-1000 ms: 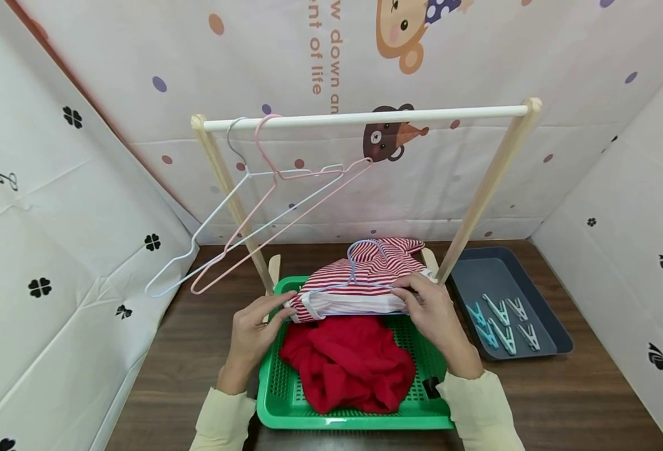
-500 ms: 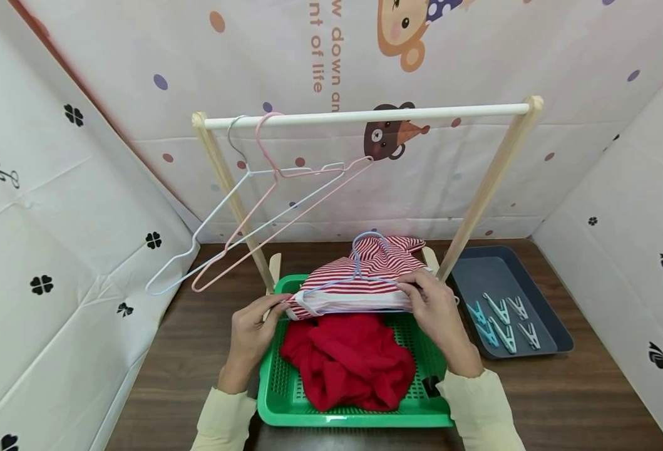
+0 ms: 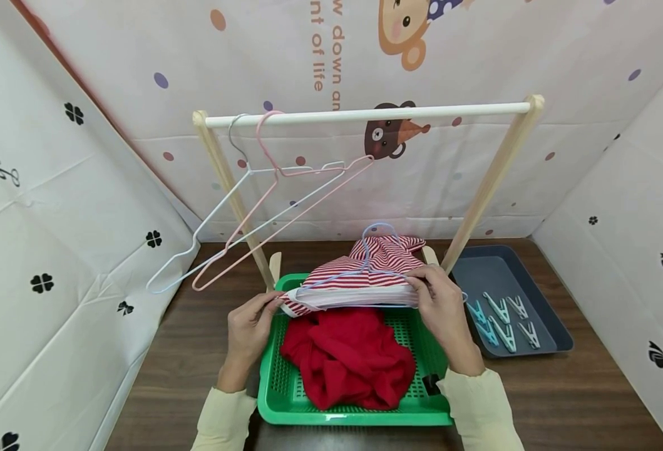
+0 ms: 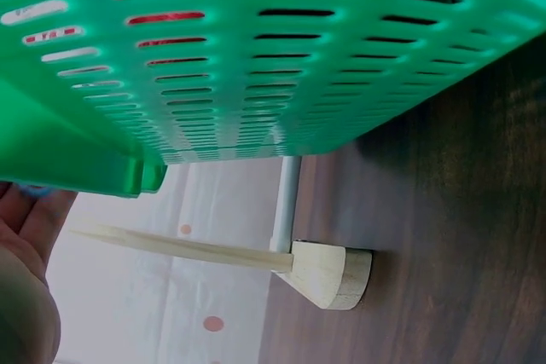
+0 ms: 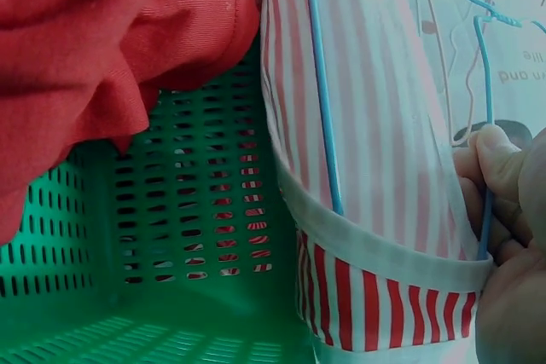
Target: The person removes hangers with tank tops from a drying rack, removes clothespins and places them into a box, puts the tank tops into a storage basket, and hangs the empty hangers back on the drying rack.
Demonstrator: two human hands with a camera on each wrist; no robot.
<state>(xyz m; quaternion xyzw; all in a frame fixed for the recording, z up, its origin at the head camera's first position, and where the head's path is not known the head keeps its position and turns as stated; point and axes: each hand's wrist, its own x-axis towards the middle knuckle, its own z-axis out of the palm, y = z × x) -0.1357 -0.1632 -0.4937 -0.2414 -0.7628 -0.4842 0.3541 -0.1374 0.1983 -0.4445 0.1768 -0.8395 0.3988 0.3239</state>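
A red-and-white striped shirt (image 3: 331, 274) lies bunched over the far part of the green basket (image 3: 354, 418), its white-edged opening toward me. A light blue wire hanger (image 3: 367, 254) sits partly inside that opening, hook pointing up and away. My left hand (image 3: 246, 332) pinches the shirt's left corner; in the left wrist view only some fingers (image 4: 43, 219) show, beside the basket rim. My right hand (image 3: 444, 307) pinches the hanger's right arm near the shirt's right edge. In the right wrist view, the hanger's lower bar (image 5: 322, 83) runs into the shirt, and thumb and fingers (image 5: 499, 159) close on the wire.
Red cloth (image 3: 348, 360) lies heaped in the basket. Behind stands a wooden rack with a white rod (image 3: 365, 115); a white hanger (image 3: 218, 210) and a pink hanger (image 3: 252, 213) hang at its left. A dark tray (image 3: 511, 269) with several clothespins (image 3: 503, 335) is at right.
The blue hanger has shifted right and slightly away with my right hand, its right end now showing beyond that hand. My left hand has drawn the shirt's corner slightly left.
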